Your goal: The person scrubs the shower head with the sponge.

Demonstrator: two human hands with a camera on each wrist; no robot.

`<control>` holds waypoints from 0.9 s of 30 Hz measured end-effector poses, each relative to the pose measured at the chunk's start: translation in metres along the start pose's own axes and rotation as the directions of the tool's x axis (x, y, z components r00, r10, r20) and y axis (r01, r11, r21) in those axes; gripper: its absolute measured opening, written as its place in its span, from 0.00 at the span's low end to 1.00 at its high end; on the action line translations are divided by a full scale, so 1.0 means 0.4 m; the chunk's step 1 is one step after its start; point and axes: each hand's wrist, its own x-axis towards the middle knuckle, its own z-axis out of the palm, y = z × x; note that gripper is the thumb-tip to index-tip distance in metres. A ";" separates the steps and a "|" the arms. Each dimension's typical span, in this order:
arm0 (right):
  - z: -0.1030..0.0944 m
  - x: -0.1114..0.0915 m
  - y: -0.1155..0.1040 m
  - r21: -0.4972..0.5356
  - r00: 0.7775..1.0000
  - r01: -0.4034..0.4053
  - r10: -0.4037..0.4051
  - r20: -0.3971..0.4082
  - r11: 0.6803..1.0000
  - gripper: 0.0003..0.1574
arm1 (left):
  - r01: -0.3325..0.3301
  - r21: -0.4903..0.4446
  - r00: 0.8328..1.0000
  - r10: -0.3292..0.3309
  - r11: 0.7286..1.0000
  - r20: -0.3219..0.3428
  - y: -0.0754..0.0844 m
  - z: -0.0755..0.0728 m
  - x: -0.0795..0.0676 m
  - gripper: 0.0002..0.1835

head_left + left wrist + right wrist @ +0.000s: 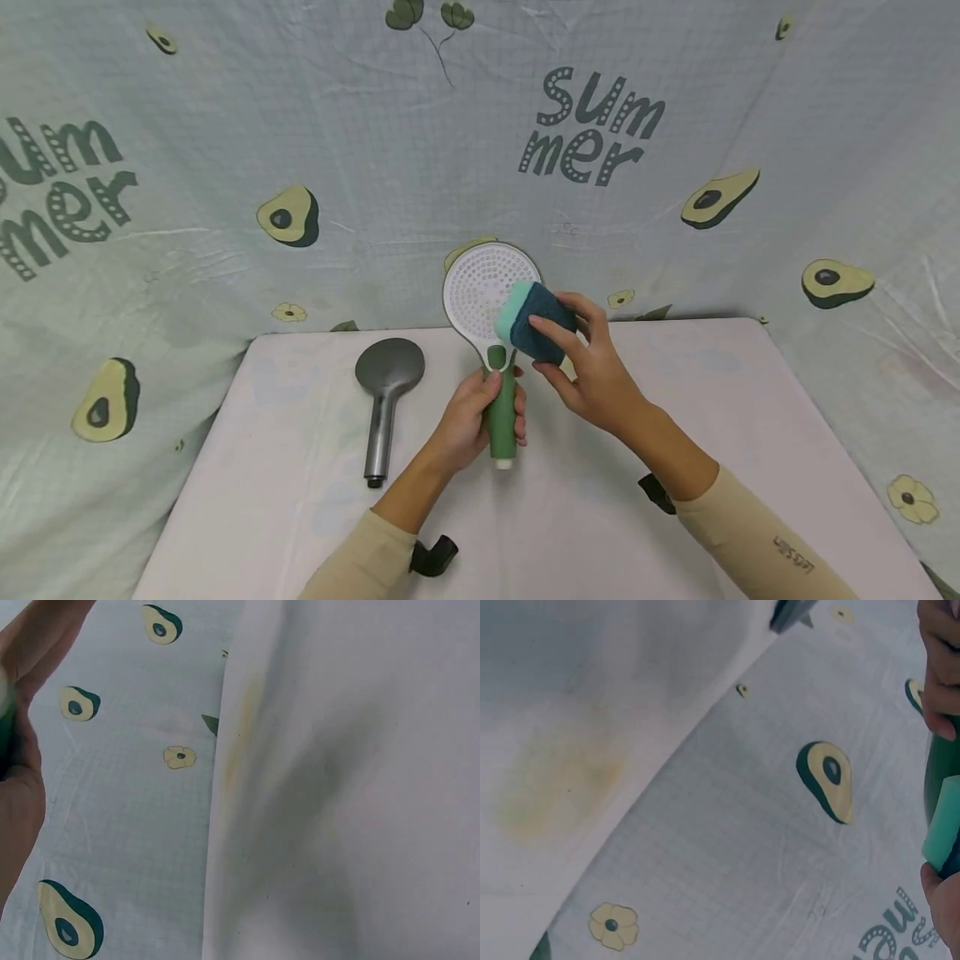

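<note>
In the head view my left hand (468, 417) grips the green handle of a shower head (483, 287), its round white nozzle face turned up. My right hand (600, 367) pinches a two-tone sponge (543, 321), dark blue with a light teal layer. The teal side overlaps the lower right of the nozzle face; whether it touches cannot be told. At the left edge of the left wrist view, part of a hand (26, 750) shows by a bit of green. The right wrist view catches the teal layer of the sponge (941, 825) at its right edge.
A dark grey shower head (389, 367) lies on the pale table (300, 500), left of my left hand. Behind the table hangs a cloth (420, 167) printed with avocados and lettering. Black pieces (435, 557) sit at both wrists.
</note>
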 end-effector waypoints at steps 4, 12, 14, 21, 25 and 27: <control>-0.019 0.017 0.004 0.015 1.000 -0.012 0.012 -0.020 1.000 0.35 | 0.007 -0.016 0.994 -0.005 1.000 0.113 0.008 -0.008 -0.001 0.12; -0.047 0.063 0.022 0.096 0.969 -0.210 0.220 -0.114 0.973 0.49 | 0.014 -0.014 0.991 -0.012 1.000 0.136 0.007 -0.007 -0.001 0.11; -0.047 0.066 0.020 0.128 0.956 -0.261 0.274 -0.105 0.957 0.49 | 0.009 -0.009 0.991 -0.007 1.000 0.135 0.005 -0.006 -0.002 0.11; -0.012 0.023 -0.017 0.237 0.945 -0.307 0.325 -0.037 0.922 0.52 | -0.009 0.052 0.995 0.003 0.999 0.100 0.006 -0.012 -0.007 0.11; 0.016 -0.014 -0.034 0.259 0.952 -0.298 0.307 0.006 0.919 0.54 | -0.013 0.095 0.998 0.008 0.995 0.055 0.016 -0.015 -0.010 0.17; 0.027 -0.028 -0.039 0.278 0.955 -0.289 0.297 0.014 0.916 0.55 | -0.011 0.127 0.999 0.006 0.992 0.041 0.017 -0.017 -0.011 0.20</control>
